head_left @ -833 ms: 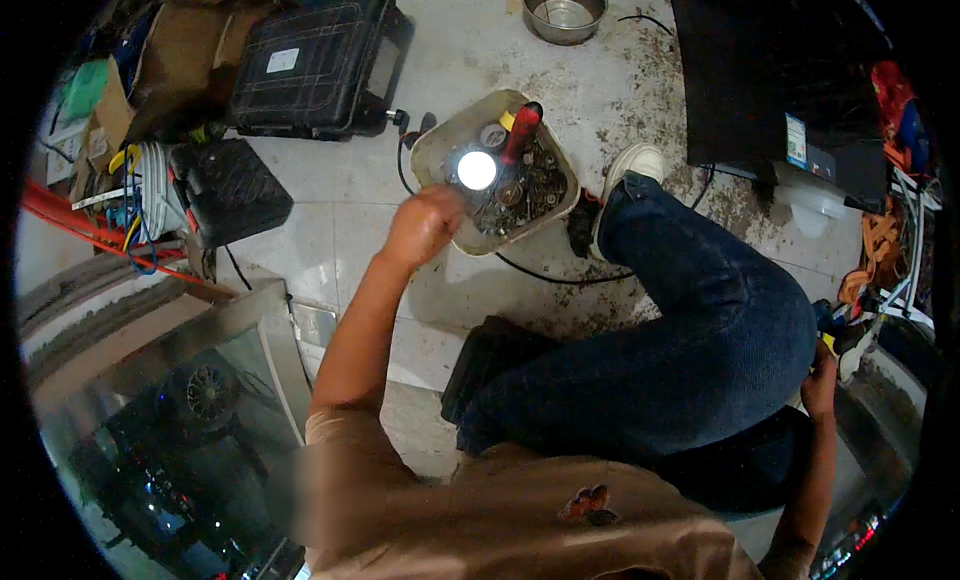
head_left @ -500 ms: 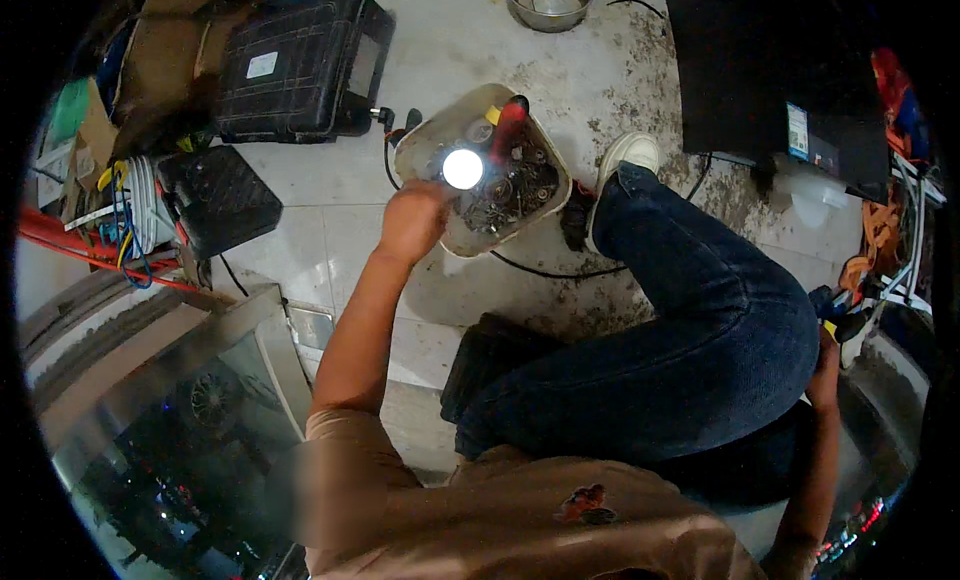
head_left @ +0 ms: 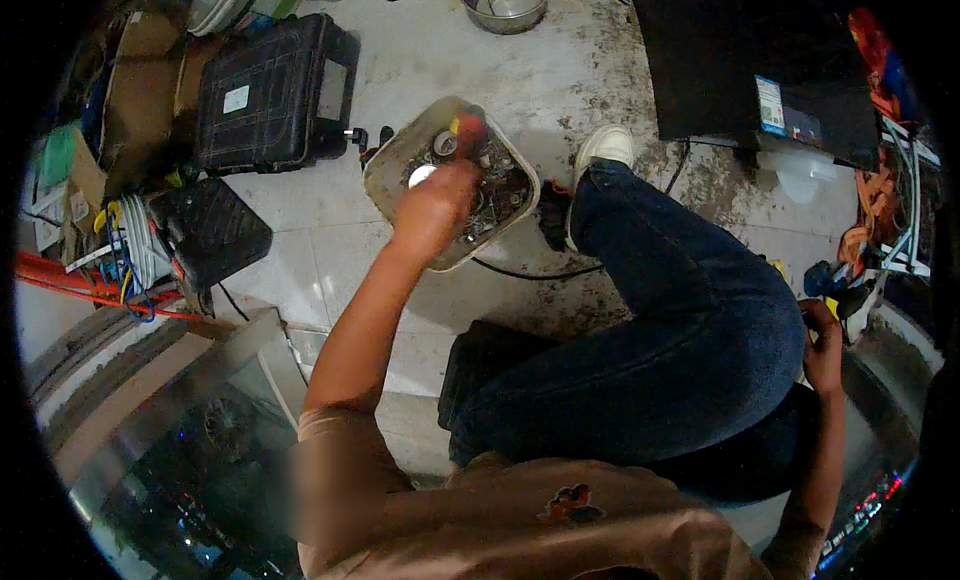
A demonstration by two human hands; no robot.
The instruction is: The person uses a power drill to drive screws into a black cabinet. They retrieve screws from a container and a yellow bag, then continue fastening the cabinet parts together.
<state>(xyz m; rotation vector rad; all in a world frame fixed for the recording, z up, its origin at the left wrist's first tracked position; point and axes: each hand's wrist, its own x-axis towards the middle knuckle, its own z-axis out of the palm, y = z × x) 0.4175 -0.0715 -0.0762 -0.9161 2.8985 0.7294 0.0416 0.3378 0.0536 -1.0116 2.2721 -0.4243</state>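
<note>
A pale, grimy square tub (head_left: pixel 385 202) of small metal parts stands on the floor in front of me. My left hand (head_left: pixel 437 208) is over it, fingers closed at the lower end of a red-handled tool (head_left: pixel 468 130). The tool and fingertips are blurred. Beside the fingers a round white disc (head_left: pixel 421 176) shines brightly. At the far right, beside my bent knee, my right hand (head_left: pixel 822 350) has curled fingers next to a small yellow-and-black thing. What it holds is hard to make out.
Left of the tub sit a black hard case (head_left: pixel 270 95) and a smaller black box (head_left: pixel 212 230), near coiled cables (head_left: pixel 140 245). A metal bowl (head_left: pixel 505 10) stands beyond. Large black panels (head_left: pixel 740 60) are at the right. A black cable (head_left: pixel 540 274) runs from the tub toward my shoe.
My left hand has moved from the tub's near left edge inward to the red-handled tool. The whole view has shifted slightly. My right hand stays beside the knee.
</note>
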